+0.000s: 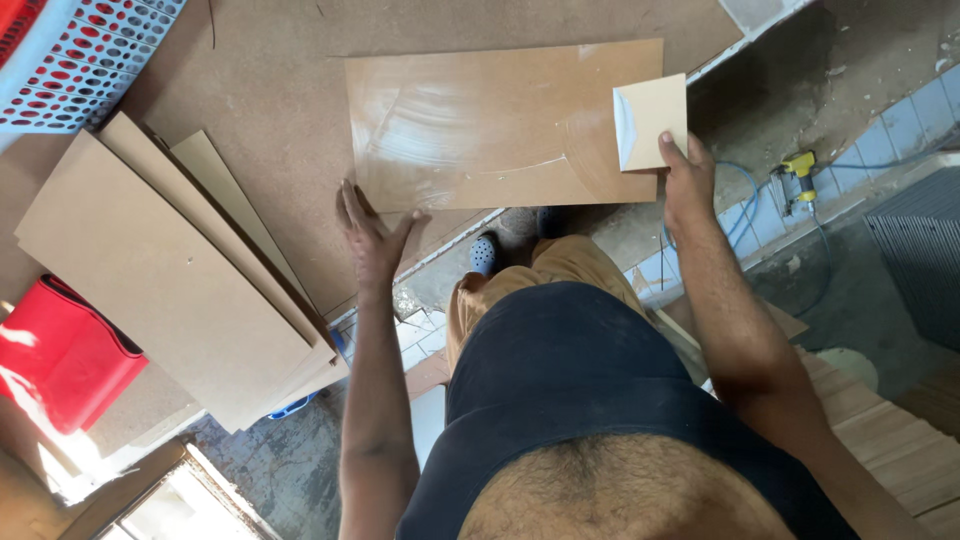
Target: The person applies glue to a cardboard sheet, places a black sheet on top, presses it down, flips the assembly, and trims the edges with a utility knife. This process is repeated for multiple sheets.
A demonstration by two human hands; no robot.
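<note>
the fibreboard panel (pixel 480 125) lies flat on the bench (pixel 270 90), glue smeared across it. the left hand (pixel 372 232), fingers spread, steadies its near edge; the right hand (pixel 688 180) pinches a small card spreader (pixel 652 120) at its right end. even, overlapping strokes are best kept.

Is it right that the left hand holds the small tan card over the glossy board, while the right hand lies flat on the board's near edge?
No, the hands are swapped. In the head view, the right hand holds the small tan card over the glossy board, while the left hand lies flat on the board's near edge.
</note>
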